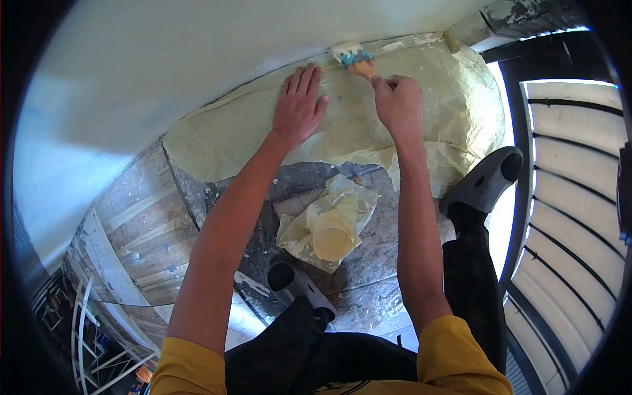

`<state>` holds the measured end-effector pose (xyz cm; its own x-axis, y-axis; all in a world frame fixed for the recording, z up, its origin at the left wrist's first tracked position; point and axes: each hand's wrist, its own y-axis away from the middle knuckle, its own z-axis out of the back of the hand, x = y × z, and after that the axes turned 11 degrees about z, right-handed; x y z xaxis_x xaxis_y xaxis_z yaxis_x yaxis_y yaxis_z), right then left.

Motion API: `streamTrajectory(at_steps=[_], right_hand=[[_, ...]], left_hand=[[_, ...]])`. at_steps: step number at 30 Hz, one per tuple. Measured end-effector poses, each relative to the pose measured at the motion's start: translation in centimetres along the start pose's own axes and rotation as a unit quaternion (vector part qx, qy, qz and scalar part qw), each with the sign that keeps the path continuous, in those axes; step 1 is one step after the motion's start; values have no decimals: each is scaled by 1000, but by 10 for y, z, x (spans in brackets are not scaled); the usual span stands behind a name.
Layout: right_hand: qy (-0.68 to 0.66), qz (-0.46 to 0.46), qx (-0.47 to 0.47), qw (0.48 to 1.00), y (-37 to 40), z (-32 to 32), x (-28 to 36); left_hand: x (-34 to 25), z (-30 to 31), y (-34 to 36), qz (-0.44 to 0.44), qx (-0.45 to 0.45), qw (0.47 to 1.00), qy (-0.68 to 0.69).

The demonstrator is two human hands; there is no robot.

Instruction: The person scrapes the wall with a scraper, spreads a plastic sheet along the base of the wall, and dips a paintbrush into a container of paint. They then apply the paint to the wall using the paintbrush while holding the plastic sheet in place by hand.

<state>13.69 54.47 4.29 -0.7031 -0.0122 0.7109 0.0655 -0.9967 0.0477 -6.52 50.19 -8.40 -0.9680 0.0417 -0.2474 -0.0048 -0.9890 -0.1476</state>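
Observation:
My right hand (400, 105) is closed round the wooden handle of a paintbrush (359, 63). Its bristle end, pale with blue-green smears, touches the far edge of a large yellowish paper sheet (230, 131), close to the wall. To the left of the brush, my left hand (299, 108) lies flat on that sheet with its fingers stretched out, holding nothing. Between my arms, nearer my body, a round container of cream-coloured stuff (333, 242) sits on a crumpled piece of the same yellowish paper (349, 197).
A pale wall (184, 52) rises behind the sheet. At the right stands a dark-framed barred gate (520, 184). My feet in grey clogs (484, 181) are on the paint-spotted floor (375, 276). White metal rods (82, 329) show at lower left, beside patterned flooring (138, 217).

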Motion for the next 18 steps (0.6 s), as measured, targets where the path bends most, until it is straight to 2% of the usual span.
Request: streamTrajectory(at_steps=[4, 6, 10, 12, 15, 16, 18], right_hand=[[-38, 21, -28, 999, 7, 15, 27], [-109, 23, -103, 988, 27, 32, 30], [-85, -18, -86, 993, 65, 64, 30], [-45, -39, -50, 997, 74, 55, 20], [-23, -30, -21, 999, 66, 22, 14], [-9, 1, -23, 1000, 60, 10, 10], [-9, -11, -8, 1000, 49, -3, 13]], left_hand=[[4, 1, 1, -5, 3, 1000, 20], [7, 2, 2, -7, 4, 1000, 27], [19, 22, 13, -13, 13, 998, 52], [32, 31, 22, -2, 9, 999, 43], [56, 36, 34, 18, 2, 999, 28], [62, 36, 39, 27, 1, 999, 23], [70, 32, 44, 27, 2, 999, 18]])
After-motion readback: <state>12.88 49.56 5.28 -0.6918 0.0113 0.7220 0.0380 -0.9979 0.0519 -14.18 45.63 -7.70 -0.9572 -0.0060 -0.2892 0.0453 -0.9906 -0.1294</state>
